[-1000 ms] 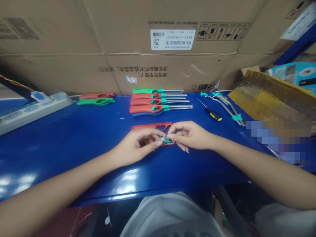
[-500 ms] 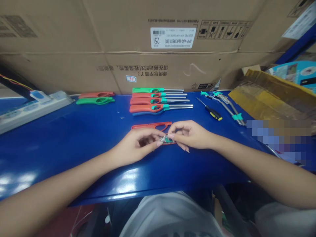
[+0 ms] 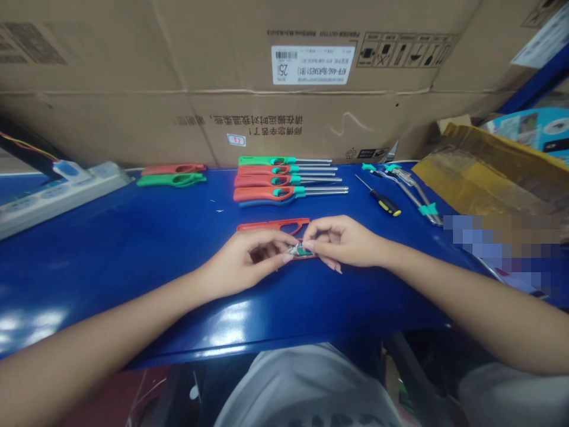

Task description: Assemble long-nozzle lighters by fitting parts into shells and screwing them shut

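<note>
My left hand (image 3: 260, 255) pinches one pale part (image 3: 292, 250) and my right hand (image 3: 340, 242) grips one red lighter half-shell (image 3: 306, 257) between them, nearer me than one other red half-shell (image 3: 262, 226), at least five stick lighters (image 3: 258, 194) and one screwdriver (image 3: 384, 203).

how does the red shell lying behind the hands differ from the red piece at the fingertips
The red shell lies with most of its length and its open loop showing; the red piece is mostly covered by the left hand and right hand. The red piece has a teal part in it; none shows in the red shell. Both are red.
</note>
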Demonstrator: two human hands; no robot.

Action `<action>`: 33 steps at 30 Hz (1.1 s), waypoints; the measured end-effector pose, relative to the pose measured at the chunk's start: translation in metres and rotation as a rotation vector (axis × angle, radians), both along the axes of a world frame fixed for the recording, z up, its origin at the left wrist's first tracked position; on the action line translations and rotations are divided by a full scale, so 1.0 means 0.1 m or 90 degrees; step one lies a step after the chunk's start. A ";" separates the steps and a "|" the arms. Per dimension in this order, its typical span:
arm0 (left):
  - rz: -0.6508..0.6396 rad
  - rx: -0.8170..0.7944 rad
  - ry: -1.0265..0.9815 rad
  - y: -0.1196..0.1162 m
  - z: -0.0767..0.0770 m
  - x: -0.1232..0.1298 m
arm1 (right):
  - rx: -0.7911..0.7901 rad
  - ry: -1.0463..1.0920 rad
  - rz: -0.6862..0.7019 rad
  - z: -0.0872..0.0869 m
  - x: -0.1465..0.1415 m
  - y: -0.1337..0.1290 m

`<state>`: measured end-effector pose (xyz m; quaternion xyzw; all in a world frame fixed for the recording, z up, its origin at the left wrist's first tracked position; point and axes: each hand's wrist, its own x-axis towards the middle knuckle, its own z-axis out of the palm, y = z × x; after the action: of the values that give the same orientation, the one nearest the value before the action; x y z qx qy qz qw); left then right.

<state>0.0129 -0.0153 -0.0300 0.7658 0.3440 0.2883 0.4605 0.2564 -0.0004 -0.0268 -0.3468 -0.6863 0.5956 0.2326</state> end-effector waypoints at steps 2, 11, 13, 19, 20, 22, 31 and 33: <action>0.000 -0.001 0.000 0.00 0.00 0.00 | -0.002 -0.002 -0.003 0.01 0.00 0.00; 0.004 0.002 0.002 0.00 0.01 0.01 | 0.000 -0.002 -0.006 0.00 -0.01 0.00; 0.004 -0.003 0.002 0.00 0.01 0.01 | 0.002 -0.001 -0.007 0.00 -0.01 0.00; 0.008 -0.028 -0.008 0.00 0.00 0.02 | 0.008 -0.001 -0.010 0.00 -0.02 -0.01; 0.009 -0.035 -0.009 0.00 0.00 0.02 | 0.011 0.000 -0.011 0.00 -0.02 -0.01; 0.010 -0.050 -0.009 0.00 0.00 0.02 | 0.015 0.001 -0.014 -0.01 -0.02 -0.02; 0.017 -0.054 -0.011 0.01 -0.01 0.02 | 0.016 -0.007 -0.019 -0.03 -0.02 -0.01; 0.014 -0.051 -0.012 0.01 -0.01 0.02 | 0.015 -0.011 -0.020 -0.02 -0.02 -0.01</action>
<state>0.0150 -0.0140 -0.0310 0.7400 0.3593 0.2869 0.4909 0.2540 -0.0019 -0.0291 -0.3600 -0.6897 0.5808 0.2396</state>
